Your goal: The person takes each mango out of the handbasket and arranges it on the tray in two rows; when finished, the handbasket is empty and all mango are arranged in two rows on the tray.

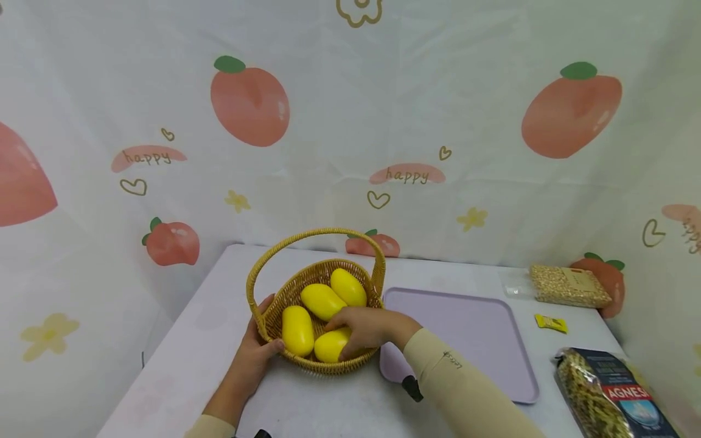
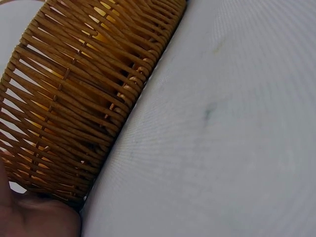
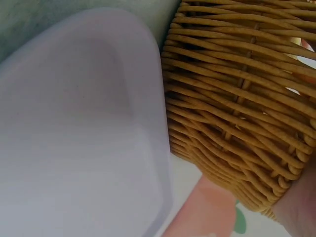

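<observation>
A woven wicker basket (image 1: 314, 367) with a tall arched handle (image 1: 316, 231) stands on the white table, several smooth yellow mangoes inside it. My left hand (image 1: 254, 348) grips its left side, thumb over the rim and fingers behind the wall; in the left wrist view part of that hand (image 2: 42, 217) shows against the weave (image 2: 74, 98). Reaching over the right rim, my right hand (image 1: 366, 328) curls its fingers and thumb round the front right mango (image 1: 330, 347). Other mangoes lie at the left (image 1: 298, 331), in the middle (image 1: 322, 302) and at the back (image 1: 348, 287).
A pale purple tray (image 1: 465, 334) lies right of the basket, its edge close beside the wicker. Farther right are a bag of grain-like pieces (image 1: 566, 286), a small yellow packet (image 1: 551, 323) and an AGNESI pasta bag (image 1: 613, 392). A fruit-print curtain (image 1: 328, 182) hangs behind.
</observation>
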A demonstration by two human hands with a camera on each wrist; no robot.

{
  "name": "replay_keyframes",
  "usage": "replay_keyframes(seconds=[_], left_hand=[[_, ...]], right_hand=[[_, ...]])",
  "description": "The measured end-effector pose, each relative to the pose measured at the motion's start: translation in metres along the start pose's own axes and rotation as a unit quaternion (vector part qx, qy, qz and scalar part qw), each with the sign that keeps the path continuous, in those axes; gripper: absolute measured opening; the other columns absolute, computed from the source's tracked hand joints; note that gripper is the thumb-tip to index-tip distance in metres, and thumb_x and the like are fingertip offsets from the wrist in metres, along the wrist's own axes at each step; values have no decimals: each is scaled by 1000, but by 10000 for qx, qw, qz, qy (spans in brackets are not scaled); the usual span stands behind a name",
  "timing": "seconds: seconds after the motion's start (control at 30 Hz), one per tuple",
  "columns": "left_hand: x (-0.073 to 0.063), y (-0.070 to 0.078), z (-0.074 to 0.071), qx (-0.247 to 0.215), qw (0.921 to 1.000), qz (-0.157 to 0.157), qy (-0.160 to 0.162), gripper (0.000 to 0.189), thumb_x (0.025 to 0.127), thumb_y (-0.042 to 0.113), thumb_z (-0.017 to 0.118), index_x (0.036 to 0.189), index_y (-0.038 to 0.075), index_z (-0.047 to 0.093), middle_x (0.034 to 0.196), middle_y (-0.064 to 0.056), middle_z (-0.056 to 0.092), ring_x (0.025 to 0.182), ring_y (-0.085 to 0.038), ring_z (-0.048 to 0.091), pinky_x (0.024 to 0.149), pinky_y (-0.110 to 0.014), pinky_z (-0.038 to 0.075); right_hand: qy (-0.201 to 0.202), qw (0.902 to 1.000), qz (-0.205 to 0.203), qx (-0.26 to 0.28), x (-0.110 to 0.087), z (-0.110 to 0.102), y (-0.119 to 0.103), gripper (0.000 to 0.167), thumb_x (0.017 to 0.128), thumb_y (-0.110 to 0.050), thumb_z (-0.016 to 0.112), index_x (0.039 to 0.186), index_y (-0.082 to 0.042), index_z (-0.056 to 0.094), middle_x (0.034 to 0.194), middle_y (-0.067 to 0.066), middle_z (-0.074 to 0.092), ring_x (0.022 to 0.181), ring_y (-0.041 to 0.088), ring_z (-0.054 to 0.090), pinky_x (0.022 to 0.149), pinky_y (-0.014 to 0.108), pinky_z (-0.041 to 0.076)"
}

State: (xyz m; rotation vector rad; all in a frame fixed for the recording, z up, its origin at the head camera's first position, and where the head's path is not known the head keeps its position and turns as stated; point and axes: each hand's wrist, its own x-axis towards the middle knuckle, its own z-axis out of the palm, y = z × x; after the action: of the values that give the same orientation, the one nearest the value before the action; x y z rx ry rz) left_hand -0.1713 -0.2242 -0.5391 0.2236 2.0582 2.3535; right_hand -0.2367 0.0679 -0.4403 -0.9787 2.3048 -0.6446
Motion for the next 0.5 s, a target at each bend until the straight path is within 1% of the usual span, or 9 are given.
replay_keyframes(seconds=[0.13, 0.3, 0.4, 0.5], left_hand=[[0, 0, 1, -13, 10000, -7, 15, 94, 100, 26, 84, 174, 27, 26, 178, -9, 16, 156, -23, 26, 115, -17, 32], [0, 0, 0, 19, 10000, 21, -13, 94, 100, 26, 84, 174, 26, 26, 178, -10, 17, 154, -21, 29, 114, -18, 33], [0, 0, 0, 17, 10000, 36, -24, 93, 100, 26, 83, 174, 26, 26, 178, -10, 17, 153, -21, 30, 114, -18, 33], [0, -1, 0, 4, 10000, 27, -23, 92, 101, 24, 82, 174, 27, 26, 178, -9, 17, 154, -21, 29, 115, -18, 33]], right_hand=[[18, 9998, -131, -125, 1, -1, 1, 57, 93, -31, 91, 144, -15, 71, 142, -6, 61, 128, 8, 53, 114, 33, 42], [107, 9998, -142, 97, 0, -4, 3, 57, 90, -32, 93, 140, -17, 70, 134, -12, 63, 119, 6, 55, 110, 33, 45], [192, 9996, -127, 169, -4, -8, 3, 61, 91, -32, 91, 145, -16, 68, 137, -10, 62, 119, 7, 56, 110, 35, 45], [391, 9989, -129, 210, -8, -12, 1, 65, 91, -32, 90, 149, -16, 66, 139, -8, 59, 121, 10, 54, 112, 37, 44]])
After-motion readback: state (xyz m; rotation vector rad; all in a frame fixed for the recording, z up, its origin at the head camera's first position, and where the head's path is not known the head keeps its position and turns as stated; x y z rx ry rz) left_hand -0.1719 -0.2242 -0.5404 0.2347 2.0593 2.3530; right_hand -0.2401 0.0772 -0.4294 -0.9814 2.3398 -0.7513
